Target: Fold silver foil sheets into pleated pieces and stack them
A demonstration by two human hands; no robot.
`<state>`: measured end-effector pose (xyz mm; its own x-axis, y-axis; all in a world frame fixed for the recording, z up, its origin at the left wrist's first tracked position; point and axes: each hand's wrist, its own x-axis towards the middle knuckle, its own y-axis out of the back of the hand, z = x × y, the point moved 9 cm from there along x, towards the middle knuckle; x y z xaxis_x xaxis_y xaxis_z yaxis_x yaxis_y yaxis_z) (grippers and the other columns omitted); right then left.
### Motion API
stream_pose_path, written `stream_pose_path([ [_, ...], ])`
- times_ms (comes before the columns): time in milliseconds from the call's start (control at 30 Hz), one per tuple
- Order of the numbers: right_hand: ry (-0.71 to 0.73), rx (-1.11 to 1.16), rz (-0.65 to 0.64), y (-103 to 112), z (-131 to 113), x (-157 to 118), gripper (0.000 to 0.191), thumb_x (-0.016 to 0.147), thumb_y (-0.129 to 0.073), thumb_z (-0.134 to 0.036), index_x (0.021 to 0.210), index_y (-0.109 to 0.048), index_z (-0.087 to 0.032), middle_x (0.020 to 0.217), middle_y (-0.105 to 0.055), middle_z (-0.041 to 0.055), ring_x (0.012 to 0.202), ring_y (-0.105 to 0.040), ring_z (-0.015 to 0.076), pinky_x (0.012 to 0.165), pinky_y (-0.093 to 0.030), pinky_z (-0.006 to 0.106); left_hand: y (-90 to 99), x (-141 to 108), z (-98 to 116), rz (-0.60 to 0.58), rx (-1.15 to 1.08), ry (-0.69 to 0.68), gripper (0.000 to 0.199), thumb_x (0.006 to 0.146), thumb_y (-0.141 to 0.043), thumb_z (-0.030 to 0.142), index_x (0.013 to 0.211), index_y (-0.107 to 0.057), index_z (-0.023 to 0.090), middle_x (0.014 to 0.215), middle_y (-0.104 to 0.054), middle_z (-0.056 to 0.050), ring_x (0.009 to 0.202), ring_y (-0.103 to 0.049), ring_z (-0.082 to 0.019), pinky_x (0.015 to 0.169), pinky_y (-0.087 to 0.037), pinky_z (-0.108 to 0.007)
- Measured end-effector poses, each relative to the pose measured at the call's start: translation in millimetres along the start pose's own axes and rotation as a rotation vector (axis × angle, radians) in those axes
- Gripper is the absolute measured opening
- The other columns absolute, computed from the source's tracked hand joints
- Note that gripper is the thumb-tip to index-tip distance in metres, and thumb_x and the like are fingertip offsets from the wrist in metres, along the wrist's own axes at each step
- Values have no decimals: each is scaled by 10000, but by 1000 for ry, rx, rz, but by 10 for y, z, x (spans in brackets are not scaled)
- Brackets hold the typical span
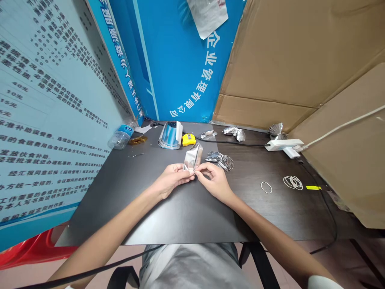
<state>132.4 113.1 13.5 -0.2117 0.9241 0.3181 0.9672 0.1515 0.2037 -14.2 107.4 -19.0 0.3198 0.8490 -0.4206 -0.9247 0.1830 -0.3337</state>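
A shiny silver foil pouch [193, 157] stands up between my two hands over the middle of the dark table [180, 212]. My left hand [175, 179] grips the pouch's near end from the left, thumb on top. From the right, my right hand [214, 180] pinches the same end with thumb and forefinger. What the fingertips cover at that end is hidden. Just beyond my right hand lies a bundle of silver foil pieces [221, 159], fanned out. A yellow tape measure [189, 139] sits behind the pouch.
Behind are a roll of blue-and-silver labels [171, 135], a plastic bottle [122, 135], amber tape [137, 140] and more foil bundles [235, 133]. To the right lie a white power strip [284, 145], a black cable [323, 196] and white rubber bands [293, 182]. Printed panels and cardboard [270, 56] wall the table.
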Motion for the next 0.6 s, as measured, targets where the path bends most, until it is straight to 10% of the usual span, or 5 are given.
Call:
stream_pose_path([
  [600,-234,221,102,-23,155,13,334,813,-779,-333,920,-482,-224,845,-686,-2,771,-688,130,727,-567,252,37,46,12,69,65,-223,288,721,-896,311,859,-725,126,815,-733,-32,761,-653,-120,755,-484,-215],
])
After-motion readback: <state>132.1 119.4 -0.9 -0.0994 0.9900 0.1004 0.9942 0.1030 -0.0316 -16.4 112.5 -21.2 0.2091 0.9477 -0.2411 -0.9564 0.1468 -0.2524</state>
